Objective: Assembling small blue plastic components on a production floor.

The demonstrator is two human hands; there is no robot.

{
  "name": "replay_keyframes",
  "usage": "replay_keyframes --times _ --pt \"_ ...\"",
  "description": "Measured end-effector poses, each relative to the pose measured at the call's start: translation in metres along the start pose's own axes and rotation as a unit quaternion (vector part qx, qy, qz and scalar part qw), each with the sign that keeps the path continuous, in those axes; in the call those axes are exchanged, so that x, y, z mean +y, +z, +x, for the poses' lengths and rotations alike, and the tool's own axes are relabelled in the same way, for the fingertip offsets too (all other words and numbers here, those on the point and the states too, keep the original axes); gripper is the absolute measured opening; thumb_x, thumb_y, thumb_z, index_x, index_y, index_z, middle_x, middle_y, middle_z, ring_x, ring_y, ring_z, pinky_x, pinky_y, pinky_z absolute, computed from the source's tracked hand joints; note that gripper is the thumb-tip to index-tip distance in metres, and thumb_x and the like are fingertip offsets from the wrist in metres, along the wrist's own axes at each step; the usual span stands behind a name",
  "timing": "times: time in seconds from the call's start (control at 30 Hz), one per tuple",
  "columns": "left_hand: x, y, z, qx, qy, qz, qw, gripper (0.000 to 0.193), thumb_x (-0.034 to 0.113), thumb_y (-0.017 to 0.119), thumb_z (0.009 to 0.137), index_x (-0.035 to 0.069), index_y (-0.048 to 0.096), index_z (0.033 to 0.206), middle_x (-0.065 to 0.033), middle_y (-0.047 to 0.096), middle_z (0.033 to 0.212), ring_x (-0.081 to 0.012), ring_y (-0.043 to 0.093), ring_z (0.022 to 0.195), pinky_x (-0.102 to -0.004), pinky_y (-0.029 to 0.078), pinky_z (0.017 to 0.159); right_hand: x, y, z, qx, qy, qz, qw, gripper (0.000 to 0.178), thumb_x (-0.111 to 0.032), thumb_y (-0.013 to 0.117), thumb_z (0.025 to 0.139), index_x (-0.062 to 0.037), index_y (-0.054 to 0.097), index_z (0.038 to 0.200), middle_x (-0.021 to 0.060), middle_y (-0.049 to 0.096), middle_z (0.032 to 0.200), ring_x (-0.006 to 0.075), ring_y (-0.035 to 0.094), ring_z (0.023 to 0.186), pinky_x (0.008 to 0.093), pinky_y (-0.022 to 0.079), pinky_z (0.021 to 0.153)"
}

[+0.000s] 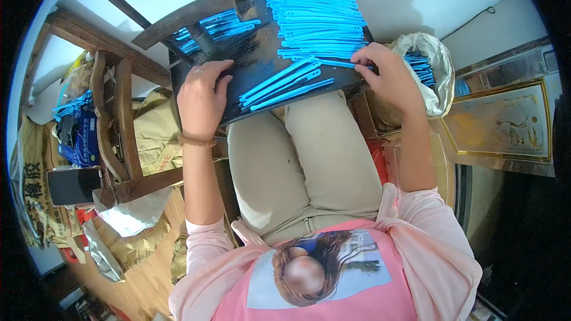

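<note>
My right hand (389, 74) is at the right side of a dark tabletop (267, 32). Its fingers pinch the end of a slim blue plastic strip (335, 63), which points left. Curled at the table's left edge is my left hand (203, 98), thumb and index finger apart with nothing visible between them. Thin black pieces (241, 47) lie just beyond it. Between my hands, several loose blue strips with holes near their ends (279, 83) lie slanted near the front edge. Behind them rises a large stack of similar blue strips (315, 15).
A wooden lever-like bar (190, 15) on a metal post stands at the table's left, with more blue strips (220, 27) behind it. To the right, a white sack (443, 77) holds blue pieces. A wooden frame (125, 119) and a blue box (86, 137) stand left.
</note>
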State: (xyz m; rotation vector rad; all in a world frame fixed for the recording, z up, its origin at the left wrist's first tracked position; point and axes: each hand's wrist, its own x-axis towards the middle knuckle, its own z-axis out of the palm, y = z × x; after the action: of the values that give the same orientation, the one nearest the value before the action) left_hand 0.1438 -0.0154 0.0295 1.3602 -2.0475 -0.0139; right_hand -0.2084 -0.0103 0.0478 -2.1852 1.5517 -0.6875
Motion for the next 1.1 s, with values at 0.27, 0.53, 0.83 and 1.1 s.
replay_keyframes --times 0.27,0.53,0.83,1.1 --pt "0.002 0.002 0.004 0.002 0.032 0.046 0.998 0.017 0.006 0.072 0.079 0.010 0.073 0.095 -0.0064 0.071 0.090 -0.0270 0.066 0.086 -0.0380 0.053 0.075 0.005 0.002 0.004 -0.012 -0.012 -0.034 0.999 0.016 -0.010 0.072 0.082 -0.0063 0.069 0.098 0.0112 0.065 0.088 0.0304 0.062 0.087 0.0406 0.051 0.079" --pt "-0.001 0.005 0.002 0.021 0.057 0.062 0.996 0.017 0.005 0.069 0.082 0.009 0.072 0.098 -0.0068 0.067 0.090 -0.0277 0.065 0.083 -0.0383 0.052 0.073 0.003 0.004 0.006 0.028 -0.042 -0.035 0.998 0.012 -0.007 0.072 0.082 -0.0032 0.066 0.092 0.0122 0.066 0.089 0.0317 0.063 0.085 0.0385 0.051 0.075" --pt "0.023 -0.003 -0.003 0.128 -0.016 -0.025 0.991 0.016 0.001 0.064 0.088 0.006 0.071 0.103 -0.0106 0.066 0.095 -0.0322 0.066 0.082 -0.0394 0.053 0.069 -0.001 -0.008 -0.002 0.175 -0.046 0.354 0.918 0.007 -0.003 0.072 0.090 -0.0015 0.071 0.096 -0.0016 0.066 0.085 0.0053 0.059 0.077 0.0222 0.047 0.067" --pt "0.023 0.017 -0.012 0.208 -0.030 -0.097 0.973 0.013 -0.002 0.067 0.087 0.003 0.069 0.099 -0.0148 0.070 0.095 -0.0324 0.069 0.085 -0.0376 0.055 0.072 -0.030 0.002 0.010 0.318 -0.136 0.327 0.880 0.013 -0.010 0.064 0.098 -0.0002 0.068 0.104 0.0017 0.068 0.092 0.0089 0.060 0.084 0.0232 0.048 0.074"
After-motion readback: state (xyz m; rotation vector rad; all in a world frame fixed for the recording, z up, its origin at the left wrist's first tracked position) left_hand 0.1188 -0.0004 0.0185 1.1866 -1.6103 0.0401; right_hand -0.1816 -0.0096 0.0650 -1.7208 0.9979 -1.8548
